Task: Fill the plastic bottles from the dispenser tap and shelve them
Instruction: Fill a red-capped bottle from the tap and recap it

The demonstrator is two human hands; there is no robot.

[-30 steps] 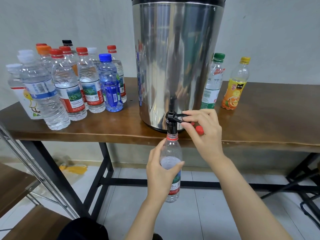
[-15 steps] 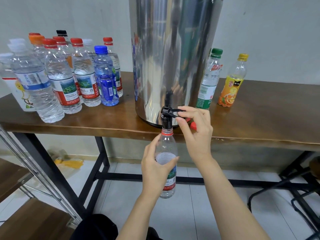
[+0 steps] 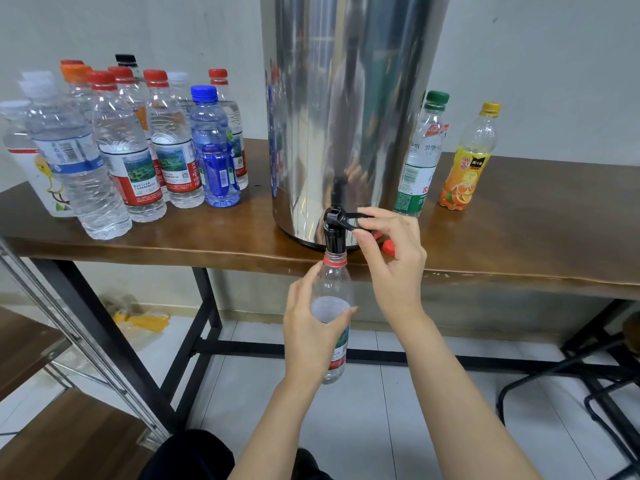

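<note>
A clear plastic bottle (image 3: 335, 282) is held upright just in front of the near edge of a brown wooden desk (image 3: 519, 244). Its long axis is vertical, and its open, red-ringed mouth sits directly under the black tap (image 3: 334, 233) of a tall, mirror-bright steel dispenser (image 3: 346, 116).

The left hand (image 3: 311, 330) wraps the bottle's body from the left, thumb and fingers curled round it above the label. The right hand (image 3: 394, 268), higher and to the right, pinches the tap's thin black lever (image 3: 349, 219) between thumb and forefinger. It is the hand nearer the tap.

A pale water surface shows inside the bottle beside the left thumb, so filling looks partly done. A loose red cap (image 3: 390, 246), likely this bottle's, lies on the desk just beyond the right hand.

At the far left of the desk stands a cluster of capped clear bottles (image 3: 138, 150). Right of the dispenser stand a green-capped bottle (image 3: 420, 157) and an orange-labelled one (image 3: 467, 164). A wooden shelf (image 3: 69, 441) on a metal frame sits low at the left.
</note>
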